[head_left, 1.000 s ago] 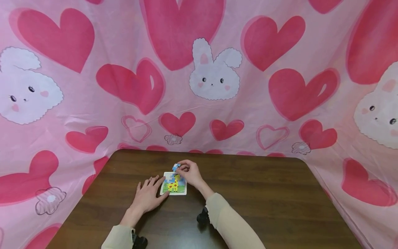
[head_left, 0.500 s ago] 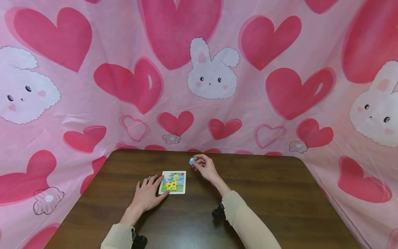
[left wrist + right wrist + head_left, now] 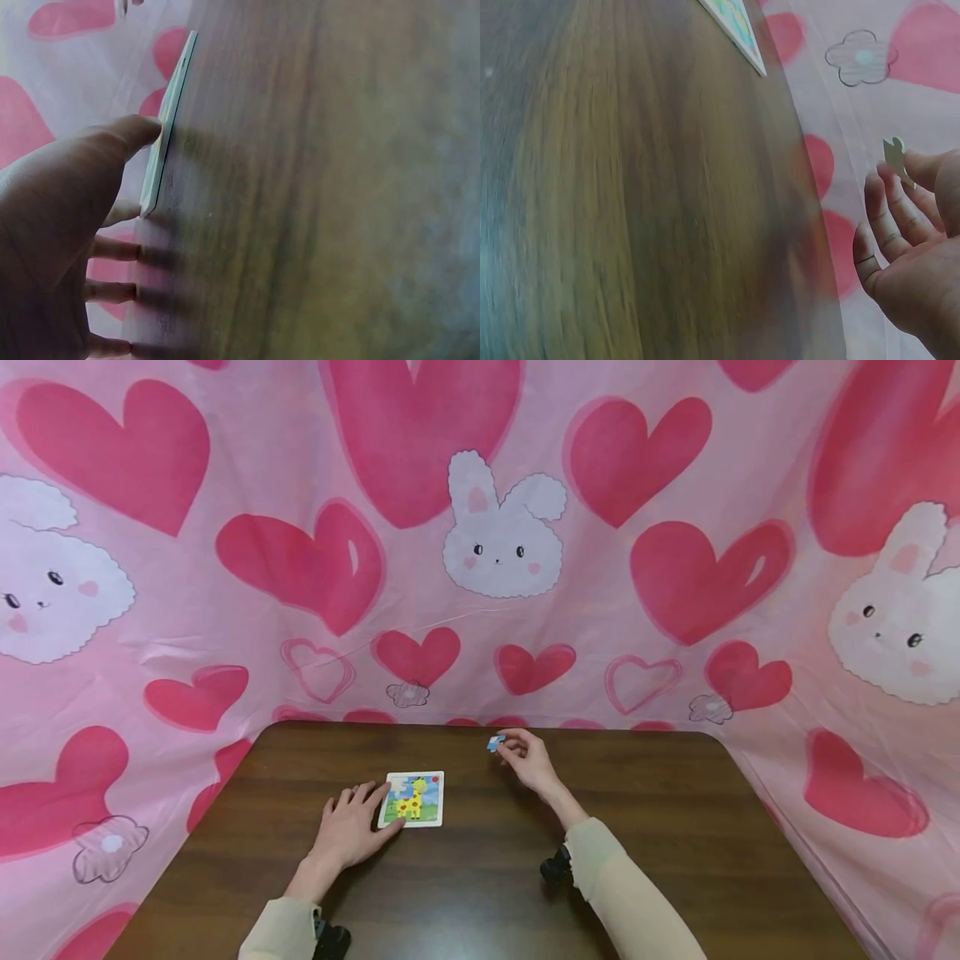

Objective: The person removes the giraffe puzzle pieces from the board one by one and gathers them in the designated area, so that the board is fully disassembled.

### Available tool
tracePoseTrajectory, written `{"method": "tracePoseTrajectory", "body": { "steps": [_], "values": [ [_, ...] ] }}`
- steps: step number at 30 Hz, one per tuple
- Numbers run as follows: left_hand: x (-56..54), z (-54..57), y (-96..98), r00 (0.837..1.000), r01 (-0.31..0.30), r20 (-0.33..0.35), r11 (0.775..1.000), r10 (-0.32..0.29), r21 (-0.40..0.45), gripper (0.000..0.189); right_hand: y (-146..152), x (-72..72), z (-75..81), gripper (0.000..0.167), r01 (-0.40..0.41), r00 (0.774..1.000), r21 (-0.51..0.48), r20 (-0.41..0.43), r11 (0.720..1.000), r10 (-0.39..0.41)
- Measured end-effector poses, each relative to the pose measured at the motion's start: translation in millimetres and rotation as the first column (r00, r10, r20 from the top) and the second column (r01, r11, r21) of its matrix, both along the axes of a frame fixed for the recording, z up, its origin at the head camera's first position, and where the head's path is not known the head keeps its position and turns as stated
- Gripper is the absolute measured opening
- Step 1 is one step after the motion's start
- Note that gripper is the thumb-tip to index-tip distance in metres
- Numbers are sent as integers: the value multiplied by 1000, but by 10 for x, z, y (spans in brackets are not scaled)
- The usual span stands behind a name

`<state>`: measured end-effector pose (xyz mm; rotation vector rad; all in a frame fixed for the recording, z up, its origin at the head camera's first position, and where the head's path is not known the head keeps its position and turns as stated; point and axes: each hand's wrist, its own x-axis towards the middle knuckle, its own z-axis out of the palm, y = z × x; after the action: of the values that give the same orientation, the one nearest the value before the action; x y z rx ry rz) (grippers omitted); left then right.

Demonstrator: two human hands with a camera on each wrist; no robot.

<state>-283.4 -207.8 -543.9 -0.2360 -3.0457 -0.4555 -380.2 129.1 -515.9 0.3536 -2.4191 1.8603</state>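
Observation:
A small square giraffe jigsaw puzzle (image 3: 424, 808) in a white-edged frame lies flat on the table. A pale gap shows at its upper left. My left hand (image 3: 347, 831) rests beside it with spread fingers; in the left wrist view the thumb (image 3: 139, 133) touches the frame's near edge, and the index fingertip is at its left side. To the right of the puzzle and above the table, my right hand (image 3: 531, 765) pinches a blue-and-white puzzle piece (image 3: 496, 743) between thumb and fingers. The right wrist view shows the bare, beige back of that piece (image 3: 895, 159).
The brown wooden table (image 3: 480, 885) has rounded far corners. Behind it hangs a pink cloth (image 3: 517, 627) printed with hearts and rabbits, reaching the table's far and side edges.
My right hand has carried the puzzle piece from just above the puzzle's top edge away to the right. The left hand stays by the frame. The head view has shifted slightly.

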Motion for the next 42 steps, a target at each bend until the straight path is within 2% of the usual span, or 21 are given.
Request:
{"method": "tracePoseTrajectory", "body": {
  "steps": [6, 9, 12, 16, 21, 27, 33, 39, 42],
  "values": [
    [-14, 4, -4, 1000, 4, -15, 1000, -4, -9, 79, 91, -6, -5, 30, 37, 999, 56, -28, 998, -36],
    [-14, -5, -3, 1000, 2, -16, 1000, -2, -12, 79, 105, -11, -43, 28, 60, 996, 131, -70, 990, -51],
    [-8, -16, -1, 1000, 2, -18, 1000, -2, -11, 80, 110, -4, -94, 28, 80, 990, 238, -134, 968, -49],
    [-1, -29, -20, 1000, 4, -21, 1000, -4, -5, 79, 86, 2, -161, 29, 93, 986, 345, -162, 934, -38],
    [-13, -44, -49, 1000, 25, 0, 1000, -25, 17, 78, 53, -3, -195, 30, 89, 991, 390, -123, 916, -44],
    [-31, -55, -70, 999, 33, 22, 999, -34, 33, 79, 21, -18, -236, 30, 81, 992, 483, -128, 872, -21],
    [-30, -49, -68, 999, 32, 27, 999, -33, 35, 80, -7, -39, -315, 29, 85, 987, 511, -159, 855, -3],
    [-31, -50, -70, 999, 33, 26, 999, -34, 34, 79, 3, -22, -398, 30, 103, 977, 568, -212, 817, 24],
    [-33, -56, -77, 999, 33, 19, 999, -34, 33, 79, -1, -18, -400, 34, 107, 974, 572, -225, 813, 30]
  ]
}}
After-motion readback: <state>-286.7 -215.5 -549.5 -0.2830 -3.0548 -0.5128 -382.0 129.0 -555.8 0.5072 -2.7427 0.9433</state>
